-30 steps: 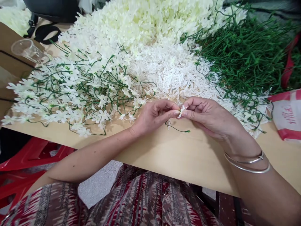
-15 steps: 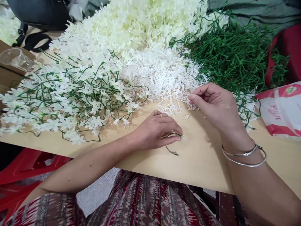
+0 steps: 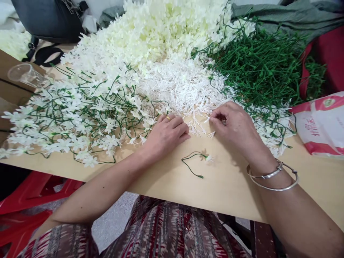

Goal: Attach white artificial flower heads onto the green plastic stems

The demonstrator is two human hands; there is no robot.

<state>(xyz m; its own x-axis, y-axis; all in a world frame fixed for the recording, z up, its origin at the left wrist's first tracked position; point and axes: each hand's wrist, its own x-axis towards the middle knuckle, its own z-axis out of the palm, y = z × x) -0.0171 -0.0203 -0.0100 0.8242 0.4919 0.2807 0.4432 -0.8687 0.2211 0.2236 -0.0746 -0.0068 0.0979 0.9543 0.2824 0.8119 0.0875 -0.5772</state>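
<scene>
My left hand (image 3: 168, 134) rests knuckles-up on the tan table (image 3: 220, 186), fingers curled under at the edge of the pile of white stamen pieces (image 3: 185, 87); what is under the fingers is hidden. My right hand (image 3: 233, 125) pinches thumb and forefinger at the same pile's front edge, on a small white piece. Between and just below both hands, a thin green stem with a tiny white flower (image 3: 195, 163) lies loose on the table, touched by neither hand.
Finished white flowers on green stems (image 3: 70, 118) spread to the left. A cream petal heap (image 3: 161, 32) lies behind, bare green stems (image 3: 263, 68) at right. A clear plastic cup (image 3: 24, 73) lies far left, a red-white bag (image 3: 319, 125) at right.
My left hand let go of the green stem, which now lies on the table, and moved up to the white pile. My right hand dropped lower onto the pile's edge.
</scene>
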